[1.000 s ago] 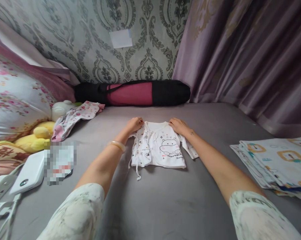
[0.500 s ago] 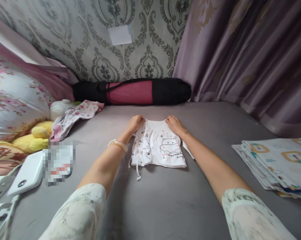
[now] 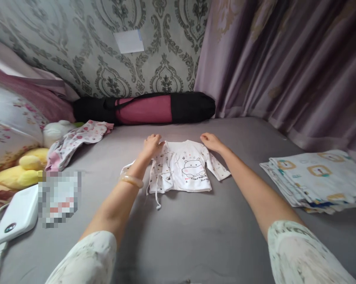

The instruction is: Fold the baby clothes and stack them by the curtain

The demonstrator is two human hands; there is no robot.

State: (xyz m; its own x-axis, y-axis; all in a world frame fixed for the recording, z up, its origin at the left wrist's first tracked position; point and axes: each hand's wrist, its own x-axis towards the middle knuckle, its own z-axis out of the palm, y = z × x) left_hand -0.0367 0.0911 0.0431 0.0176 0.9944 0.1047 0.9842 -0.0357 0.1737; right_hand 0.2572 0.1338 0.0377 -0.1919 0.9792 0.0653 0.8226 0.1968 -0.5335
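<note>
A small white baby shirt (image 3: 186, 167) with a cartoon hippo print lies flat on the grey bed sheet (image 3: 195, 232), its ties trailing toward me. My left hand (image 3: 152, 143) rests closed on the shirt's left shoulder, a pale bangle on that wrist. My right hand (image 3: 209, 141) pinches the shirt's right shoulder at the top of the sleeve, which spreads out to the right. Both my forearms reach forward from patterned sleeves.
A black and pink rolled bag (image 3: 145, 108) lies against the patterned wall. A pink-print garment (image 3: 77, 140), plush toys (image 3: 21, 169) and floral pillows sit at left, with a white power bank (image 3: 13, 217). Folded printed cloths (image 3: 316, 179) are stacked at right, beside purple curtains.
My right hand moved outward to the right, and the shirt's right sleeve now lies spread out. The left sleeve shows under my left wrist. The view shifted slightly right.
</note>
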